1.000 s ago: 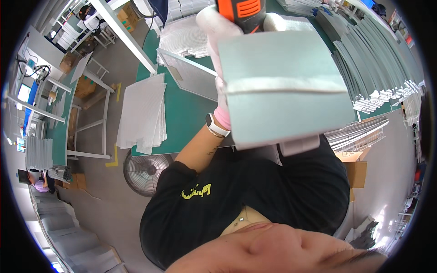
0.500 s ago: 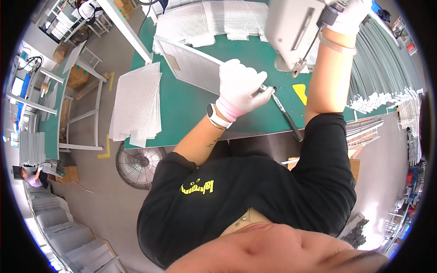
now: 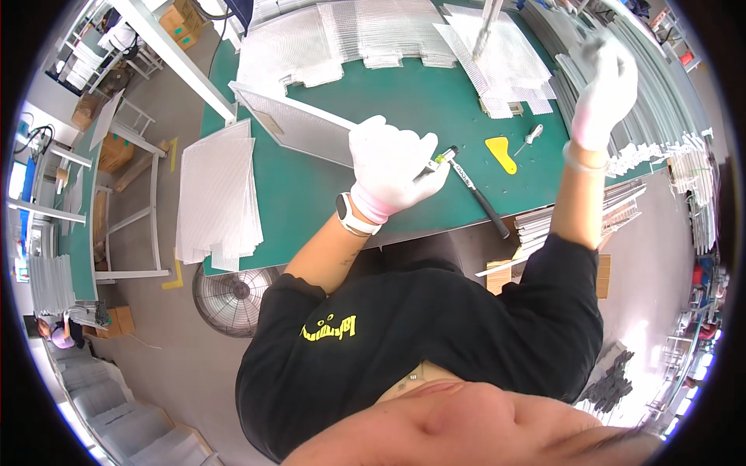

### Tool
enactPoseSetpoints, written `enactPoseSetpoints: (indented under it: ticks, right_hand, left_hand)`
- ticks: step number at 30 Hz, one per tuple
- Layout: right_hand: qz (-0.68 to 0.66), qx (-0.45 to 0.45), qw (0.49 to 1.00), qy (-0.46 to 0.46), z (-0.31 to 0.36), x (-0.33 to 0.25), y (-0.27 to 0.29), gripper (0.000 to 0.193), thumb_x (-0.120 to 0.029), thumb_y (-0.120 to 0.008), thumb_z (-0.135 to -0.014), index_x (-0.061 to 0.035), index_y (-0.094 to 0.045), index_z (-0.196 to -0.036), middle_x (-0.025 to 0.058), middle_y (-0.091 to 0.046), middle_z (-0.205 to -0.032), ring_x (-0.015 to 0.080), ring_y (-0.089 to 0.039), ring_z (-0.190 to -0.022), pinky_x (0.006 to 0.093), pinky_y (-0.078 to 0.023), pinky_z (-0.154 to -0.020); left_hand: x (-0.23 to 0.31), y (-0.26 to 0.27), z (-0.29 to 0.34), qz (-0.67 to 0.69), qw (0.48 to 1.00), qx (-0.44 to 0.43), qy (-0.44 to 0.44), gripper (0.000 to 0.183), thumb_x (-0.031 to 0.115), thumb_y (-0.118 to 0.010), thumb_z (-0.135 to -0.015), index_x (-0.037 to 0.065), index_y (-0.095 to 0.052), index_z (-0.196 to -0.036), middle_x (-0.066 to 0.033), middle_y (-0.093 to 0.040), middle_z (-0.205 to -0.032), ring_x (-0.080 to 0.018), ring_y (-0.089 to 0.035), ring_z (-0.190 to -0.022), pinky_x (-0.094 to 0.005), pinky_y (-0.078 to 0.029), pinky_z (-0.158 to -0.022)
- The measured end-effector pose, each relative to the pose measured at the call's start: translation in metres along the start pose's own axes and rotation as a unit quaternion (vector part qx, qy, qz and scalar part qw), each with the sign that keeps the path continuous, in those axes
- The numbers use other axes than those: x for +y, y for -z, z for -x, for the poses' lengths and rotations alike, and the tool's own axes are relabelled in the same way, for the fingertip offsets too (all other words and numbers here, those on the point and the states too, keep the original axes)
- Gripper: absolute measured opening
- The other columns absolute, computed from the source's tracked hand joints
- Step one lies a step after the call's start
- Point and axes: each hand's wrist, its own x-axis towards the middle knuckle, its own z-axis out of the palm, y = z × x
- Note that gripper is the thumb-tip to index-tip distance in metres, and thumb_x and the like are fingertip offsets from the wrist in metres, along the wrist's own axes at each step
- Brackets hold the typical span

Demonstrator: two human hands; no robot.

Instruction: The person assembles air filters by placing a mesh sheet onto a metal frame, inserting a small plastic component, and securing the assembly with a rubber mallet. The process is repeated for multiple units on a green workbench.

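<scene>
My left hand (image 3: 392, 167), in a white glove, is closed on the near end of a white-edged framed mesh panel (image 3: 311, 136) that stands tilted over the green table. Just beyond its fingertips a hammer (image 3: 483, 199) with a black grip lies across the table. My right hand (image 3: 610, 93), gloved as well, is raised over a stack of long grey metal strips at the right. Motion blurs its fingers and a greyish shape beside them, so I cannot make out what it holds. A yellow scraper (image 3: 502, 154) and a small screwdriver (image 3: 531, 137) lie between my hands.
Mesh sheets (image 3: 221, 194) lie at the table's left, with more sheets (image 3: 353, 35) along the back. A metal rod (image 3: 487, 31) rises above sheets at the back right. Metal strips (image 3: 660, 101) fill the right side. Below the table's left edge stands a floor fan (image 3: 237, 299).
My right hand has moved right and nearer, and the large grey device it reached over has left the middle. The scraper and screwdriver now show fully. My left hand keeps its grip.
</scene>
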Motion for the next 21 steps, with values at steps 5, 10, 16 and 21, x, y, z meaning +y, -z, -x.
enactPoseSetpoints:
  ticks: [5,10,16,21]
  right_hand:
    - [0.286,-0.209,0.904,-0.240,0.129,0.212,0.084,0.043,-0.033,-0.064,-0.086,-0.0014,-0.066,-0.115,0.0226,-0.068,-0.107,0.0343,-0.065,-0.102,0.0404,-0.049,-0.092]
    - [0.436,-0.255,0.781,-0.367,0.171,0.251,0.059,0.073,-0.041,-0.066,-0.077,0.0033,-0.048,-0.132,0.0287,-0.063,-0.119,0.0372,-0.061,-0.116,0.0419,-0.047,-0.099]
    - [0.220,-0.269,0.730,-0.589,0.146,0.262,0.109,0.051,-0.026,-0.059,-0.082,-0.0029,-0.056,-0.127,0.0115,-0.060,-0.084,0.0172,-0.059,-0.072,0.0279,-0.047,-0.061]
    - [-0.239,-0.105,0.770,-0.582,0.150,0.101,0.122,0.063,-0.023,-0.063,-0.090,-0.0049,-0.038,-0.145,0.0038,-0.053,-0.084,0.0117,-0.051,-0.063,0.0226,-0.042,-0.056]
  left_hand:
    - [-0.001,-0.002,0.000,0.009,1.000,0.018,-0.011,0.026,0.027,-0.076,-0.063,0.011,-0.067,-0.082,0.0003,-0.044,-0.058,-0.0201,-0.044,-0.053,-0.0379,-0.036,-0.063]
    - [-0.005,0.000,0.004,-0.006,1.000,-0.028,0.004,0.034,0.026,-0.077,-0.062,0.012,-0.068,-0.091,0.0022,-0.048,-0.063,-0.0200,-0.046,-0.058,-0.0401,-0.039,-0.070]
    - [-0.003,-0.011,0.005,-0.002,1.000,0.013,0.003,0.031,0.029,-0.076,-0.062,0.013,-0.068,-0.088,0.0030,-0.048,-0.062,-0.0187,-0.048,-0.059,-0.0412,-0.041,-0.079]
    - [-0.008,-0.012,0.007,-0.017,1.000,0.005,0.011,0.032,0.031,-0.076,-0.062,0.014,-0.069,-0.088,0.0023,-0.050,-0.066,-0.0189,-0.050,-0.067,-0.0438,-0.038,-0.091]
